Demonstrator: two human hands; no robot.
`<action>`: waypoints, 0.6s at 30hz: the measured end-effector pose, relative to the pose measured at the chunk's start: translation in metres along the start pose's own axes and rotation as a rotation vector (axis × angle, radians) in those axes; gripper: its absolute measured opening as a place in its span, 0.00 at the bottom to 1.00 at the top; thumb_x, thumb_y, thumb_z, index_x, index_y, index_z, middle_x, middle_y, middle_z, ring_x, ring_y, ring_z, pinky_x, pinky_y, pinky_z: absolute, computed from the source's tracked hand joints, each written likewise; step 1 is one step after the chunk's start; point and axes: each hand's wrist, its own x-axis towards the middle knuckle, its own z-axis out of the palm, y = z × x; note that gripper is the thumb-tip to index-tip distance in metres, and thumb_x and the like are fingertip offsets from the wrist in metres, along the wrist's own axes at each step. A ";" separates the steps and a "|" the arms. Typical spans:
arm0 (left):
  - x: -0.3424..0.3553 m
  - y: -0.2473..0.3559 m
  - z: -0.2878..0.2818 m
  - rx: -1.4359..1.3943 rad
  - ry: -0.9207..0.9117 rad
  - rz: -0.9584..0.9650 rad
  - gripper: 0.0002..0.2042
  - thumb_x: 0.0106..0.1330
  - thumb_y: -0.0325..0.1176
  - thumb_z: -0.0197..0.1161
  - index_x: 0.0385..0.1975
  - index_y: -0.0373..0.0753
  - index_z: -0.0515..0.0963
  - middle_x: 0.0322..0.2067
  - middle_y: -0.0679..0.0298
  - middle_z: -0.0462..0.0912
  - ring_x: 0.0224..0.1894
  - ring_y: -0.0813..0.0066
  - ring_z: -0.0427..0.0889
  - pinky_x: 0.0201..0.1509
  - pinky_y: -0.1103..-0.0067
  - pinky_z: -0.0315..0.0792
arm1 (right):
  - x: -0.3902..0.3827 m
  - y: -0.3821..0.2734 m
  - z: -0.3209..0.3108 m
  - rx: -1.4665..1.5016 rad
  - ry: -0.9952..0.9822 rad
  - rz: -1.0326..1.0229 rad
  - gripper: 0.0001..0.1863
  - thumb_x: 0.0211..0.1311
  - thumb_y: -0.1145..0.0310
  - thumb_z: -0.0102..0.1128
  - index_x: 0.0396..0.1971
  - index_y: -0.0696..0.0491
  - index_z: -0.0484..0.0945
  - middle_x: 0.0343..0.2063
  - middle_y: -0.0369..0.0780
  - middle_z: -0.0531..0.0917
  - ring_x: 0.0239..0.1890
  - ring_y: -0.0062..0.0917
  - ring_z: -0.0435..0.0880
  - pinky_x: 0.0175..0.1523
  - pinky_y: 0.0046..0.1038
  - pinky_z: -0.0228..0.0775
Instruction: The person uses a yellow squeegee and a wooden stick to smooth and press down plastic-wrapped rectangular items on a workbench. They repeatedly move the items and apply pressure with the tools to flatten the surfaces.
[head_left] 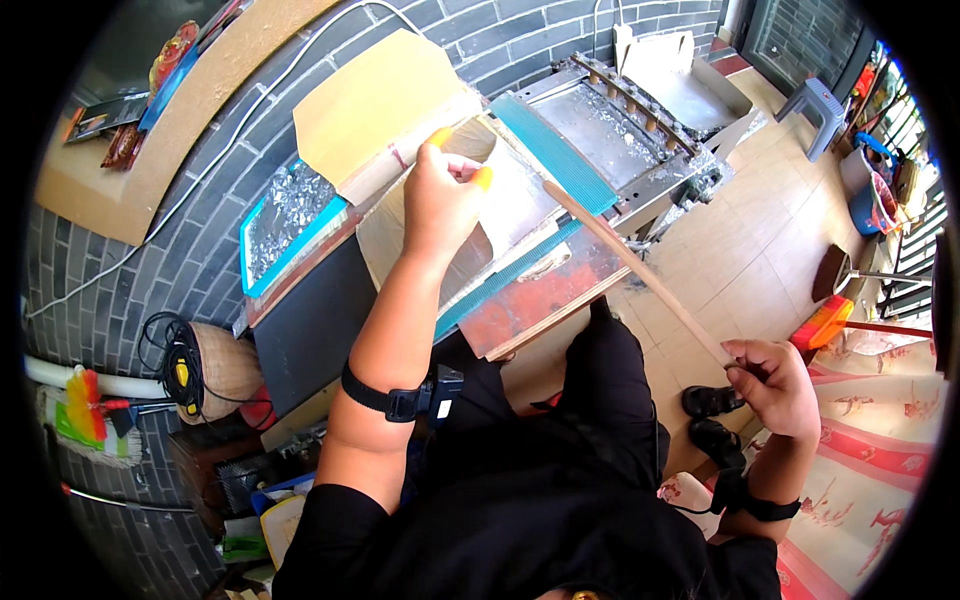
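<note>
My left hand (440,200) is over a stack of thin pale sheets (515,200), its fingers curled in. Orange finger covers (482,179) sit on two of its fingertips. Whether a sheet is caught between those fingers is too small to tell. Off to the right, my right hand (775,385) is closed around the near end of a long, thin wooden stick (640,265). The stick slants up and left, its far tip at the right edge of the sheets. Behind my left hand lies a folded tan paper cover (375,100).
A blue-rimmed tray (250,262) of silvery scraps stands left of the sheets. Blue ribbed boards (555,150) lie under and beside them. A metal frame device (610,110) is at the back right. A grey stool (815,112) and a broom (832,272) stand on the tiled floor.
</note>
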 end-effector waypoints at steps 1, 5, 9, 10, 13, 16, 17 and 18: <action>-0.003 0.005 -0.003 -0.003 0.013 0.011 0.29 0.56 0.20 0.65 0.59 0.26 0.61 0.33 0.61 0.81 0.35 0.79 0.80 0.41 0.83 0.74 | 0.001 -0.001 0.001 0.008 0.001 0.000 0.12 0.55 0.83 0.59 0.40 0.66 0.78 0.15 0.36 0.70 0.18 0.15 0.66 0.24 0.22 0.60; -0.007 0.009 -0.010 -0.066 0.058 0.040 0.30 0.57 0.20 0.65 0.60 0.25 0.60 0.33 0.61 0.81 0.35 0.81 0.79 0.43 0.84 0.74 | 0.017 -0.014 0.013 0.038 -0.001 -0.003 0.12 0.56 0.81 0.58 0.41 0.64 0.79 0.16 0.37 0.71 0.18 0.16 0.66 0.24 0.24 0.61; -0.014 0.017 -0.011 -0.049 0.068 0.058 0.30 0.57 0.20 0.66 0.60 0.25 0.60 0.33 0.62 0.81 0.34 0.81 0.79 0.43 0.85 0.74 | 0.051 -0.018 0.031 0.039 -0.018 -0.078 0.12 0.57 0.78 0.58 0.41 0.62 0.79 0.16 0.38 0.71 0.17 0.19 0.67 0.24 0.26 0.61; -0.013 0.016 -0.011 -0.018 0.061 0.072 0.30 0.57 0.20 0.66 0.60 0.26 0.60 0.33 0.62 0.81 0.35 0.81 0.79 0.43 0.85 0.74 | 0.060 -0.021 0.037 0.046 -0.009 -0.085 0.10 0.57 0.76 0.58 0.39 0.62 0.79 0.16 0.40 0.71 0.17 0.20 0.67 0.24 0.27 0.62; -0.013 0.011 -0.007 0.040 0.032 0.117 0.30 0.58 0.21 0.66 0.59 0.26 0.61 0.33 0.61 0.81 0.35 0.80 0.80 0.45 0.83 0.74 | 0.086 -0.024 0.054 0.057 -0.007 -0.154 0.08 0.58 0.75 0.57 0.35 0.62 0.79 0.15 0.40 0.71 0.17 0.20 0.67 0.25 0.27 0.63; -0.017 0.013 -0.001 0.088 -0.041 0.176 0.29 0.58 0.23 0.66 0.59 0.27 0.61 0.35 0.60 0.82 0.40 0.75 0.81 0.51 0.78 0.73 | 0.105 -0.027 0.064 0.025 -0.066 -0.113 0.09 0.61 0.76 0.55 0.38 0.62 0.79 0.17 0.34 0.71 0.20 0.15 0.68 0.27 0.22 0.62; -0.019 0.013 0.000 0.053 -0.089 0.198 0.29 0.59 0.24 0.66 0.60 0.27 0.62 0.36 0.60 0.82 0.42 0.75 0.81 0.52 0.77 0.72 | 0.110 -0.027 0.066 0.025 -0.088 -0.094 0.10 0.62 0.76 0.54 0.41 0.63 0.79 0.18 0.31 0.72 0.21 0.12 0.68 0.27 0.20 0.61; -0.021 0.012 -0.001 0.019 -0.137 0.220 0.29 0.59 0.24 0.66 0.60 0.28 0.62 0.36 0.59 0.83 0.43 0.74 0.80 0.54 0.77 0.72 | 0.114 -0.029 0.067 0.002 -0.100 -0.078 0.10 0.62 0.76 0.54 0.40 0.63 0.79 0.18 0.31 0.72 0.22 0.12 0.68 0.27 0.20 0.61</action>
